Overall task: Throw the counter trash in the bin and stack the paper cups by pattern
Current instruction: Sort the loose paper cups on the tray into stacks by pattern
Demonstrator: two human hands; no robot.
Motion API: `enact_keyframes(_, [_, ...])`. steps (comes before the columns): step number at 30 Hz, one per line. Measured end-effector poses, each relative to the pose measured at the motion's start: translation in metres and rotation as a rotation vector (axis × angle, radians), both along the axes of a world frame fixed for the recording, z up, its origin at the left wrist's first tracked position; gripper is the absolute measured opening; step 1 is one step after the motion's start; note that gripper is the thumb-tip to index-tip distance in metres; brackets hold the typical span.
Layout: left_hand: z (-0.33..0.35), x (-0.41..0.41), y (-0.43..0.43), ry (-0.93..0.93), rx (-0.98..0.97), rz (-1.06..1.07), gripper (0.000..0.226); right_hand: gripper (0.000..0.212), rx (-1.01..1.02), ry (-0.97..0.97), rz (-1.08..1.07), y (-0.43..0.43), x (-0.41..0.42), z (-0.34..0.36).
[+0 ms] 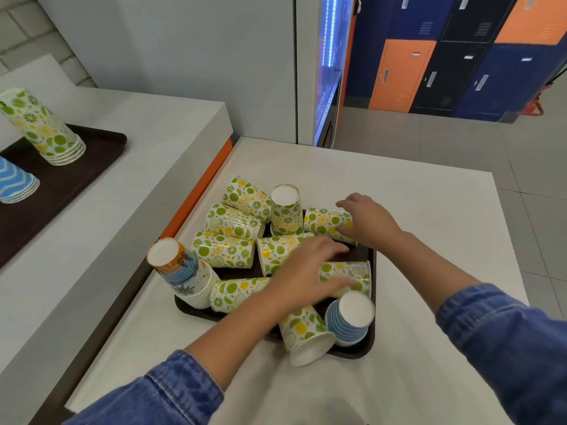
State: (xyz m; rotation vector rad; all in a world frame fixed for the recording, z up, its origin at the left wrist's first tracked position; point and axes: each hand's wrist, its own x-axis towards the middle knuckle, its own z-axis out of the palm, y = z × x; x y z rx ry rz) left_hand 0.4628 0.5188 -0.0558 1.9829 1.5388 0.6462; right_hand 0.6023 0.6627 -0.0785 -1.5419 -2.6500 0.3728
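A dark tray [366, 348] on the white table holds several lime-and-lemon paper cups, most lying on their sides. One citrus cup [285, 210] stands upside down at the back. My right hand [366, 220] grips a lying citrus cup [322, 220] at the tray's far right. My left hand [306, 271] closes over another lying citrus cup [352, 271] in the middle. An upside-down stack of orange-and-blue patterned cups [181, 271] leans at the tray's left edge. A blue striped cup [349, 320] stands upside down at the front right.
On the raised counter to the left, a second dark tray [76, 179] carries a stack of citrus cups [43, 127] and a stack of blue wave cups [15, 182]. The white table [414, 191] ends at the right above a tiled floor. Lockers stand behind.
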Motion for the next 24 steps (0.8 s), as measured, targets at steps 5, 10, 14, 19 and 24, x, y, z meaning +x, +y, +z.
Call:
enact_keyframes(5, [-0.016,-0.051,0.050,0.520,-0.126,0.284,0.054,0.073,0.000,-0.348,0.065,0.018,-0.019,-0.026])
enact_keyframes(10, [-0.041,-0.051,0.064,0.791,-0.272,0.199,0.072,0.083,0.145,-0.464,0.068,0.020,-0.024,-0.045])
enact_keyframes(14, [-0.053,-0.050,0.060,0.873,-0.276,0.204,0.078,0.071,0.054,-0.312,-0.115,0.025,-0.014,-0.020])
enact_keyframes(19, [-0.055,-0.053,0.059,0.877,-0.247,0.199,0.068,0.057,-0.148,0.693,-0.266,0.025,-0.010,0.057])
enact_keyframes(24, [-0.031,-0.058,0.049,0.822,-0.159,0.230,0.065,0.075,-0.232,0.946,-0.079,0.013,-0.061,0.081])
